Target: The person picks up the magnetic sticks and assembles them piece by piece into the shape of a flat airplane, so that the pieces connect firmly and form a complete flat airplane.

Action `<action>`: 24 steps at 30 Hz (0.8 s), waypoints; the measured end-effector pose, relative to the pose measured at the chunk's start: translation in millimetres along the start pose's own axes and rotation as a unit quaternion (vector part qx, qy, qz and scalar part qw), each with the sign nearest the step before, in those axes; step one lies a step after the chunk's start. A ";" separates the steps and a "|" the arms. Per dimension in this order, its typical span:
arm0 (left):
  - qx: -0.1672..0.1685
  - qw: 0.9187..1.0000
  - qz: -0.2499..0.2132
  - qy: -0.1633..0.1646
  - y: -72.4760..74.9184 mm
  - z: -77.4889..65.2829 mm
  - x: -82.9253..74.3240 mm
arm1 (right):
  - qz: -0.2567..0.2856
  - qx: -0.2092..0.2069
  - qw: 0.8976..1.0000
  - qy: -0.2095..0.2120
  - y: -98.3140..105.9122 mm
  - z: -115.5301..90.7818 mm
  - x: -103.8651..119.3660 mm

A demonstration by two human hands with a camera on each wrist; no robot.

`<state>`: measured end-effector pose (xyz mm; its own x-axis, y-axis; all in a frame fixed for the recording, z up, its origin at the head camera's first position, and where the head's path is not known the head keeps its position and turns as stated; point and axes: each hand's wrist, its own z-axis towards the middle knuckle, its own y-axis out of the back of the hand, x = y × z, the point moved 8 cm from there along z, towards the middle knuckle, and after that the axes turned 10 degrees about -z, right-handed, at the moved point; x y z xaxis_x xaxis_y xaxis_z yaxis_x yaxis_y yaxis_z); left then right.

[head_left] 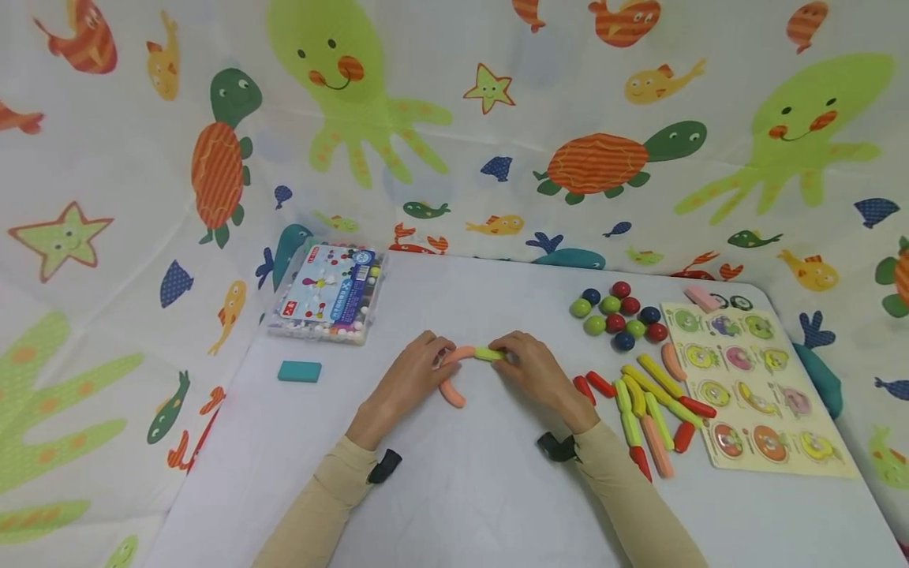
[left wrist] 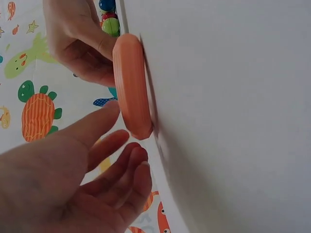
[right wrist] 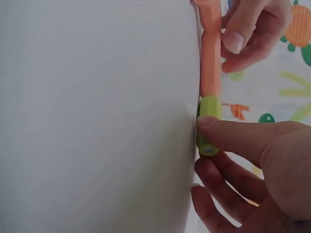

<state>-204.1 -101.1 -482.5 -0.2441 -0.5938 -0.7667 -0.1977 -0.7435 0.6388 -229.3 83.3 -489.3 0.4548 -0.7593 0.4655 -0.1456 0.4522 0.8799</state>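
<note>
My right hand [head_left: 534, 373] pinches a short light green ribbed rod [right wrist: 209, 108] between thumb and fingers. The rod's far end meets an orange curved rod [head_left: 463, 353], forming one line with it. A second orange curved rod [left wrist: 131, 87] joins the first at its left end and bends back toward me. My left hand [head_left: 415, 371] is at the joint of the two orange rods. In the left wrist view its thumb tip reaches the orange rod's edge, with the fingers loosely bent and a gap between thumb and index finger.
Right of the hands lie several red, yellow, green and orange rods [head_left: 658, 446], coloured balls [head_left: 614, 324] and a fruit picture board [head_left: 731, 465]. On the left are a clear box [head_left: 327, 292] of small parts and a teal block [head_left: 299, 371]. A patterned cloth [head_left: 454, 158] hangs behind.
</note>
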 end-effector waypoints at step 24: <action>0.102 0.989 -0.071 -0.085 -6.5 -16.4 -10.7 | -0.021 -0.115 0.984 -0.132 74.9 -104.0 -63.1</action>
<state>-184.6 -94.9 -479.4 -0.3535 -0.4151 -0.8383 -0.4247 -0.7273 0.5392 -177.6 213.8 -462.7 0.2081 -0.8607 0.4646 0.0840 0.4890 0.8682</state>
